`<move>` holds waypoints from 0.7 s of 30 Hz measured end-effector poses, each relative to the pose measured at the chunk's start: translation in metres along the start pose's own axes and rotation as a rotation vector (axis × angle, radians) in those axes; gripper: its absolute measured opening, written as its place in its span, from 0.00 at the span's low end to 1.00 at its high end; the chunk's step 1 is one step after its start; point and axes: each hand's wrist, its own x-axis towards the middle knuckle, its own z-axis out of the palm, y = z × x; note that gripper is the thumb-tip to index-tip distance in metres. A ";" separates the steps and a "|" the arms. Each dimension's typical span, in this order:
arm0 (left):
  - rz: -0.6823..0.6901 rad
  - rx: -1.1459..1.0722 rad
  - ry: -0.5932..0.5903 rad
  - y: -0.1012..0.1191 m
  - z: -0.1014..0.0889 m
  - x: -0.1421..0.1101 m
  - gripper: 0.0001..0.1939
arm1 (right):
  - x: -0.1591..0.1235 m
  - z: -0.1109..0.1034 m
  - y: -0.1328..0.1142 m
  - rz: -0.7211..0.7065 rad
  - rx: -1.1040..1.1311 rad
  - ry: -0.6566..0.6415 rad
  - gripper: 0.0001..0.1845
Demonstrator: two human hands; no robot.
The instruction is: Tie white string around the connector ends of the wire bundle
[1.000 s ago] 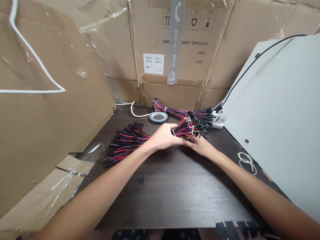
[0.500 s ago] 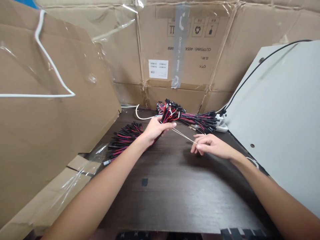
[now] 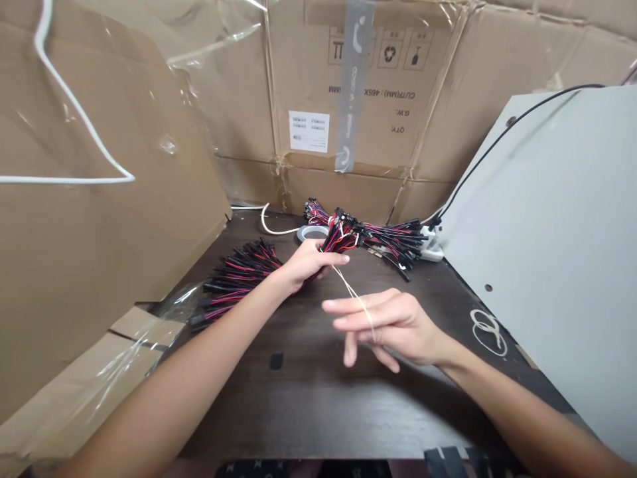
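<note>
My left hand [image 3: 309,260] is closed around the middle of a bundle of thin red, black and purple cables [image 3: 243,273]. Small black connectors stick out above the thumb, while black-sleeved ends fan out to the left behind the forearm. A pale rubber band [image 3: 351,289] runs stretched from the bundle at my left hand to my right hand [image 3: 391,324]. It loops over the spread fingers of the right hand, which is slightly blurred. Behind the held connectors lies another cable bundle [image 3: 398,238] on the dark table [image 3: 298,411].
A roll of tape [image 3: 300,234] lies behind my left hand. At the back right sits a white power strip [image 3: 432,247]. Loose pale rings [image 3: 488,332] rest near the white panel [image 3: 557,219]. Cardboard [image 3: 119,133] walls the left and back.
My right hand has come left and nearer to me, going from a pinch to spread fingers with the rubber band looped over them. My left hand keeps its hold; the view has shifted slightly.
</note>
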 end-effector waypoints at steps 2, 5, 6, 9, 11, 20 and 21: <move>-0.020 0.002 0.006 -0.001 0.002 0.000 0.15 | 0.004 0.001 0.005 0.013 0.045 0.012 0.23; -0.009 -0.062 0.019 0.000 0.003 0.000 0.16 | 0.011 -0.011 0.014 -0.009 0.147 0.083 0.44; 0.003 -0.093 0.023 0.001 0.003 -0.001 0.17 | 0.013 -0.016 0.016 -0.030 0.188 0.145 0.48; 0.056 -0.166 0.033 0.004 0.003 -0.002 0.20 | 0.018 -0.028 0.020 -0.088 0.293 0.386 0.44; 0.100 -0.187 0.058 0.005 0.005 -0.003 0.21 | 0.020 -0.031 0.022 -0.095 0.352 0.506 0.41; 0.176 -0.175 0.019 0.000 0.019 -0.010 0.17 | 0.027 -0.028 0.025 -0.041 0.346 0.864 0.33; 0.176 -0.171 0.012 -0.001 0.021 -0.010 0.17 | 0.027 -0.029 0.024 -0.042 0.336 0.893 0.31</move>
